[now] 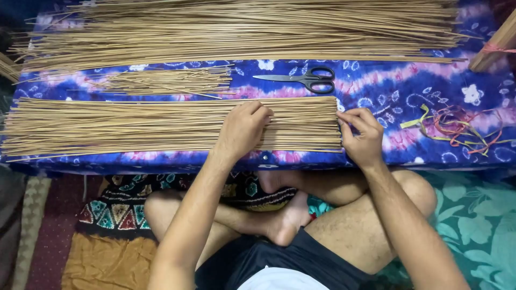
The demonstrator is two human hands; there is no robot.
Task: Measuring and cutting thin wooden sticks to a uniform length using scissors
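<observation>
The person's crossed bare legs lie nearest the camera, and both forearms reach up from them to the worktop, a low surface covered in blue and purple patterned cloth.

The left hand lies palm down on the near layer of thin tan sticks, fingers together and curled at the tips, pressing the sticks flat. The right hand meets the right-hand ends of the same layer, fingers bent and closed together against the stick tips; whether it pinches any single stick cannot be told.

Taking that near layer as the landmark: one pair of black-handled scissors lies just beyond its right end, blades pointing left. Beyond its middle sits one small loose heap of shorter sticks. Further beyond, a second and wider layer of long sticks spans the worktop, cut off by the top edge. To the right of the landmark, well apart, lies one tangle of coloured strings, yellow, red and green. At the far right corner, one tied bundle is cut off by the frame.

The sticks are too many and too fine to count.
</observation>
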